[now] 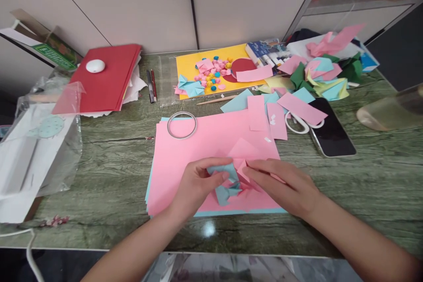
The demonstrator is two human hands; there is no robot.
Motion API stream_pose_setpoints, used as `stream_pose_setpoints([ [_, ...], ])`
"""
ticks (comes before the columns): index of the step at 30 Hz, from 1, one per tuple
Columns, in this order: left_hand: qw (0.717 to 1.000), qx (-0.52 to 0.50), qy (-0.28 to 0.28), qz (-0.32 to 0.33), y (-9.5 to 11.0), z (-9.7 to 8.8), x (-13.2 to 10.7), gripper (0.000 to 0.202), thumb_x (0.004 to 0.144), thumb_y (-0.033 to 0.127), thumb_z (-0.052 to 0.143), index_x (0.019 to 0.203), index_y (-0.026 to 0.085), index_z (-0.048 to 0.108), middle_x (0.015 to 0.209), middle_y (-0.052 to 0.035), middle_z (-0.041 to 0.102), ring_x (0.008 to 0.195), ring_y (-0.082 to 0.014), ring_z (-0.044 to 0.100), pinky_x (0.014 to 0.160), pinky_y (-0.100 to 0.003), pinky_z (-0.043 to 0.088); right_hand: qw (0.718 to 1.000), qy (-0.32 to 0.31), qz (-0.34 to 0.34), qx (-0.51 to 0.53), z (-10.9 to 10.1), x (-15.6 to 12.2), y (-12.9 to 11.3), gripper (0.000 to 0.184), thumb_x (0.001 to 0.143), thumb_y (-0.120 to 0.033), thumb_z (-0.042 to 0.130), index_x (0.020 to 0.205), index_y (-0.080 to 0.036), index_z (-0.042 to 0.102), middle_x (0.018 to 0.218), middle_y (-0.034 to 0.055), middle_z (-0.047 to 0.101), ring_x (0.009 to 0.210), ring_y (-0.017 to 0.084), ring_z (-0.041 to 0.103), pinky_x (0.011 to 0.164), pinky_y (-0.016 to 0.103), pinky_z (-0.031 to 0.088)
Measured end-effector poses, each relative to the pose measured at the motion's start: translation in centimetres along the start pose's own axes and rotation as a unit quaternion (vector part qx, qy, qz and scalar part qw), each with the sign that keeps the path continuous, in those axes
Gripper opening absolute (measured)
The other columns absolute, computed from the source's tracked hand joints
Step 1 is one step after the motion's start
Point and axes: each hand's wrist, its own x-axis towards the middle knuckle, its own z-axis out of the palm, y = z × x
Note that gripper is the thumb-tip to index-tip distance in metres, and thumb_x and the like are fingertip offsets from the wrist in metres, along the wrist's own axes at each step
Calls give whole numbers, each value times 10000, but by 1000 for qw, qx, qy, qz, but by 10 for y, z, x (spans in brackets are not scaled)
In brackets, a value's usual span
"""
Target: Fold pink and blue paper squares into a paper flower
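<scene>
Over a stack of pink paper sheets (pixel 194 154), both hands are on a folded paper piece (pixel 228 189) in light blue and pink. My left hand (pixel 201 180) pinches its blue part between thumb and fingers. From the other side, my right hand (pixel 287 185) has its fingers closed at the pink folds; its thumb is hidden. A roll of tape (pixel 181 125) lies on the upper left of the stack. Pink paper strips (pixel 256 112) overlap the stack's upper right corner. Just beyond them are white-handled scissors (pixel 297 125), partly under a pink strip.
A phone (pixel 333 130) lies right of the scissors, near a bottle (pixel 390 108). Behind, a yellow sheet (pixel 185 64) bears small paper balls, with folded paper pieces (pixel 325 75) to its right. A red folder (pixel 105 88) and a plastic bag (pixel 72 154) lie left.
</scene>
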Motion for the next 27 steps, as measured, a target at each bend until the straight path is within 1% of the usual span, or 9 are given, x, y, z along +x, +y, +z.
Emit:
stream_pose_setpoints([
  [2,1000,-6,1,-3,1,0,0,239,658,192,728,896,195,710,721,-17,697,569,-141,630,536,-254,517,999,-1,30,14,2,-1,0,310,851,-204,520,1145,-300,541,878,-14,690,693,157,653,598,264,535],
  [5,1000,-19,-7,-8,2,-1,0,248,654,178,731,899,202,709,728,-11,696,563,-129,629,514,-227,503,999,-8,45,26,2,2,-1,213,843,-222,536,1044,-281,576,830,-17,689,666,150,647,556,253,523],
  [9,999,-49,-9,-11,3,-2,1,275,650,147,727,916,215,708,743,-4,701,620,-126,633,566,-224,500,996,1,79,45,4,5,-2,115,827,-221,567,933,-260,589,776,-18,678,629,142,628,543,249,506],
  [13,998,-61,8,-13,6,-2,3,300,637,136,730,929,205,711,751,-9,703,661,-120,620,629,-226,485,998,26,35,36,9,2,-1,155,828,-174,565,967,-238,590,780,-14,662,629,123,602,583,248,484],
  [17,999,-53,4,-9,5,-1,4,312,649,160,727,957,206,703,841,-24,712,731,-139,625,693,-251,480,998,22,-60,-21,12,-1,4,228,804,-129,588,1016,-209,593,838,21,654,691,129,583,582,261,449],
  [19,999,-44,1,-5,3,-1,4,316,658,162,722,969,216,697,873,-22,709,759,-144,622,706,-253,475,995,21,-94,-38,12,-2,7,249,790,-126,604,1029,-195,589,844,29,646,708,128,575,580,261,440],
  [22,1000,-13,3,20,1,0,4,261,676,154,707,927,222,704,929,-17,698,833,-148,610,745,-245,467,992,21,-108,-56,13,-2,10,252,782,-110,609,1021,-186,586,837,30,637,723,124,567,605,260,447],
  [25,997,43,13,67,-1,0,5,226,695,143,686,906,223,703,980,-18,683,917,-158,592,784,-242,462,992,18,-113,-57,13,0,11,258,773,-87,610,1011,-182,579,826,30,634,724,123,556,603,257,445],
  [27,992,85,14,93,-1,-1,6,226,703,135,671,912,218,693,958,-23,679,908,-164,592,767,-246,470,991,16,-119,-60,13,1,11,270,760,-70,615,1006,-174,576,824,35,635,722,129,554,587,258,436],
])
